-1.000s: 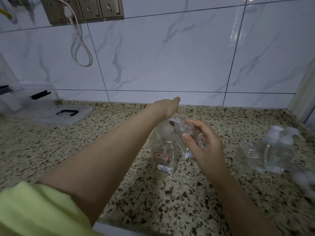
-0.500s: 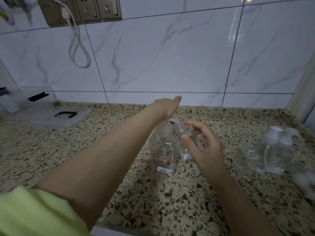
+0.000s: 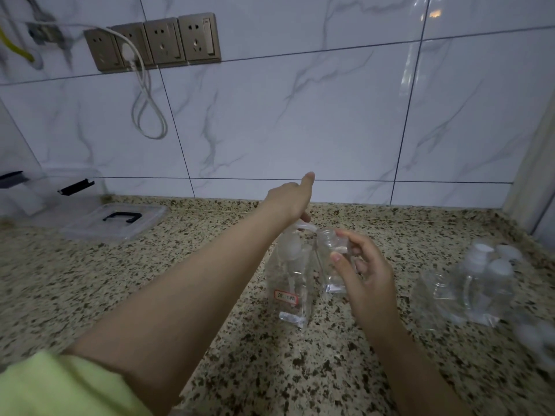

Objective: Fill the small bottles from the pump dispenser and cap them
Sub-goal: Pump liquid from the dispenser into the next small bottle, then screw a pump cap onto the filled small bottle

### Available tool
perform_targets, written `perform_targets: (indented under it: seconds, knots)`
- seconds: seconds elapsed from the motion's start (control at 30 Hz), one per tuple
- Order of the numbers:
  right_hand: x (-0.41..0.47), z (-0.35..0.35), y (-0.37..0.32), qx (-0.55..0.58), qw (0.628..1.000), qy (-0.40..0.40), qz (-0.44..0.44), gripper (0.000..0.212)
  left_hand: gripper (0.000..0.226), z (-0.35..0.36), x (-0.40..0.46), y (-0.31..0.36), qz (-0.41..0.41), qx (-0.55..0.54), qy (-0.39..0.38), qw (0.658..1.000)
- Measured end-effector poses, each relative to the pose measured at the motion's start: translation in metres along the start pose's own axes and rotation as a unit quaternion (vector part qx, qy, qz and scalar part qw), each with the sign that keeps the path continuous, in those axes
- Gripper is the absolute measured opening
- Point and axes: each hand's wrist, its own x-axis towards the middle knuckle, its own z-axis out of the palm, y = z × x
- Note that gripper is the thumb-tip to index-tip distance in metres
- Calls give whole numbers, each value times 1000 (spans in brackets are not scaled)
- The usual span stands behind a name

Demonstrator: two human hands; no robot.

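Observation:
A clear pump dispenser (image 3: 290, 283) with a red-edged label stands on the speckled counter (image 3: 210, 295). My left hand (image 3: 289, 199) rests on its pump head, index finger stretched out towards the wall. The spout points right into the open mouth of a small clear bottle (image 3: 332, 250). My right hand (image 3: 368, 274) grips that bottle with thumb and fingers, holding it upright right beside the dispenser. Several more small bottles (image 3: 483, 283) with white caps stand clustered at the right.
A clear plastic box lid (image 3: 117, 220) with a black handle lies at the back left, next to a clear box (image 3: 36, 190). Wall sockets (image 3: 156, 43) with a white cable hang above. Loose white caps (image 3: 534, 337) lie at the far right edge.
My left hand stays on the pump and the right hand keeps the small bottle under the spout. The view has tilted upwards a little.

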Motion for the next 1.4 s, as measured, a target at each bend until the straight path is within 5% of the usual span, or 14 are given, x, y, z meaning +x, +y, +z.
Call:
perform_targets:
  seconds: [0.27,0.57,0.8,1.1,1.3,1.4]
  knots:
    - [3,0,-2,-21,999,15,29,39,83,-7,-15,3,10,-135,-2,991]
    - [6,-8,-26,-36,997,27,61,33,69,-5,-34,12,140,124,150,971]
    - [-1,-39,-45,1,994,20,109,31,64,-11,-43,27,160,237,155,946]
    - [-19,-72,-60,-16,988,16,154,33,18,1,-67,44,289,151,181,928]
    - [-41,-83,-57,-42,983,12,179,35,15,28,-116,30,444,127,141,876]
    - [-52,-90,-55,-34,979,28,199,36,21,52,-132,13,427,93,97,894]
